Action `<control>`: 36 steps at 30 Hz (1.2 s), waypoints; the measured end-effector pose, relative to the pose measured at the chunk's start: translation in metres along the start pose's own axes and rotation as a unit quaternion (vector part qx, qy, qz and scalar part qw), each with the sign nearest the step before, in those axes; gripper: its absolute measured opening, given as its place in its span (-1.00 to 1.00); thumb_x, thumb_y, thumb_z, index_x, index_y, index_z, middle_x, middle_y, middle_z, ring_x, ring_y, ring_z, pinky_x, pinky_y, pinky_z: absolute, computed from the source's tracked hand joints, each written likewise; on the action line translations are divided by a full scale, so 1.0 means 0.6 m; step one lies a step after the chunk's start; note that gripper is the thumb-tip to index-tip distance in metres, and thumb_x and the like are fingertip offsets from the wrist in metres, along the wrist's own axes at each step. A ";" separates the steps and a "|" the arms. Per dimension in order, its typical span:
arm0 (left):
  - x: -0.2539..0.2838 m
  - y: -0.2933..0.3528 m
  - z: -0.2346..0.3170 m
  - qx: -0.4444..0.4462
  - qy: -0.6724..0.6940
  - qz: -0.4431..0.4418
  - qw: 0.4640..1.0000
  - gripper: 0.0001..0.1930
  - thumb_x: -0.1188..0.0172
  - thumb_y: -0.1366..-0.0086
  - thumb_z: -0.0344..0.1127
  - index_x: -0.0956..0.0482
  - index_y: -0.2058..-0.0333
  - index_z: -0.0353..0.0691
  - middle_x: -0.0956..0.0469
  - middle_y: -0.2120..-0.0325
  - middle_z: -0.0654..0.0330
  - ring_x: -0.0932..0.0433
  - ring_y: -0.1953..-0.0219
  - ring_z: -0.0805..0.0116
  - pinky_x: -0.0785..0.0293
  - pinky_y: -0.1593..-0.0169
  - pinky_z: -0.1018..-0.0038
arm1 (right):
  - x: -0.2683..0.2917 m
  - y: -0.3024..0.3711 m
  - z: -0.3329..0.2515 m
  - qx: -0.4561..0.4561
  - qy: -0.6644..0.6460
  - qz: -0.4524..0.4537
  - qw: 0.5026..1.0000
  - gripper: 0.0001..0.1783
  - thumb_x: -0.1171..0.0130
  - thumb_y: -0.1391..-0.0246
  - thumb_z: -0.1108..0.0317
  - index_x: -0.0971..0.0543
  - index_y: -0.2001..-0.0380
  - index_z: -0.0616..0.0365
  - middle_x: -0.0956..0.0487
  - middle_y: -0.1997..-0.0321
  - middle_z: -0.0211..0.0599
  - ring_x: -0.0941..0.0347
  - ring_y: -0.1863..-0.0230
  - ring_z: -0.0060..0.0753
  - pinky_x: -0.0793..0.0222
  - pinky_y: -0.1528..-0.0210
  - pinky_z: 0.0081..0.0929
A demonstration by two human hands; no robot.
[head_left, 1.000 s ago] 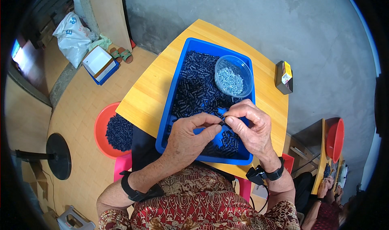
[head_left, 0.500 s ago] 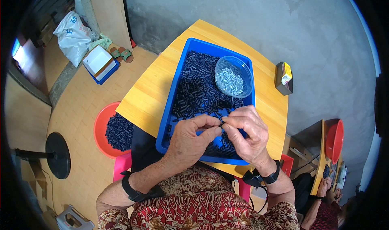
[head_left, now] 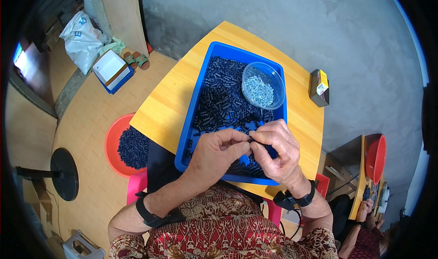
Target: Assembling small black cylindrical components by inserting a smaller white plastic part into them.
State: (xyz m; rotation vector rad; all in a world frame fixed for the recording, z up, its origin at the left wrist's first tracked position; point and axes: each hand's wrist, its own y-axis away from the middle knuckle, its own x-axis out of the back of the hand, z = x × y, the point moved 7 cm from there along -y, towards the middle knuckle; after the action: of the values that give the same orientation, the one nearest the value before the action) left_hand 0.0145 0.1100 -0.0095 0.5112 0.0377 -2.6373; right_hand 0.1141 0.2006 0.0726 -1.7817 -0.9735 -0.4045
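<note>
Over the near half of a blue tray [head_left: 186, 136], my left hand [head_left: 213, 155] and my right hand [head_left: 278, 151] meet fingertip to fingertip. Both are closed in a pinch around a small dark piece [head_left: 249, 139], mostly covered by the fingers; its exact shape cannot be made out. Small black cylindrical pieces [head_left: 219, 90] fill much of the tray, thickest at its far side, with blue bottom showing near my hands. In the tray's far right corner, a round clear plastic tub [head_left: 247, 94] holds many small silvery metal pieces [head_left: 260, 91].
The tray rests on a yellow wooden table [head_left: 159, 108]. On the floor at left stands a red basin [head_left: 111, 145] of similar black pieces. A dark box [head_left: 319, 94] sits by the table's right edge. At lower right, another person's hand [head_left: 364, 209] works at another table.
My hands stay together over the tray, with only slight shifts of the fingers. The right hand has moved a little to the left. Nothing has been set down.
</note>
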 end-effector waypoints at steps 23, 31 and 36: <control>0.004 -0.009 -0.011 0.067 0.052 -0.023 0.996 -0.79 -0.29 -0.35 -0.30 -0.69 0.14 -0.29 -0.66 0.27 0.27 -0.55 0.17 0.57 -0.44 0.02 0.59 | -0.003 -0.026 -0.008 0.051 0.075 -0.065 0.994 -0.57 -0.56 0.25 0.41 -0.63 0.23 0.17 -0.61 0.39 -0.29 -0.54 0.30 -0.22 -0.38 0.23 -0.30; 0.006 -0.012 -0.003 0.070 0.041 -0.017 0.997 -0.76 -0.25 -0.38 -0.28 -0.67 0.11 -0.33 -0.67 0.25 0.23 -0.56 0.16 0.55 -0.45 0.00 0.56 | 0.002 -0.019 -0.004 0.048 0.053 -0.050 0.996 -0.57 -0.57 0.28 0.40 -0.64 0.26 0.19 -0.62 0.39 -0.28 -0.56 0.31 -0.22 -0.40 0.22 -0.32; -0.001 -0.012 -0.004 0.078 0.017 -0.048 0.996 -0.76 -0.25 -0.37 -0.30 -0.67 0.10 -0.35 -0.67 0.21 0.21 -0.57 0.12 0.54 -0.46 -0.04 0.55 | 0.001 -0.019 -0.005 0.050 0.058 -0.045 0.996 -0.56 -0.58 0.29 0.40 -0.64 0.25 0.19 -0.62 0.39 -0.28 -0.56 0.31 -0.23 -0.40 0.22 -0.33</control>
State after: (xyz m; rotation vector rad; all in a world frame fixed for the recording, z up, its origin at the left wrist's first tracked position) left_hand 0.0126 0.1167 -0.0119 0.6209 -0.1373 -2.7392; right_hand 0.1061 0.2000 0.0809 -1.6099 -0.9778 -0.5010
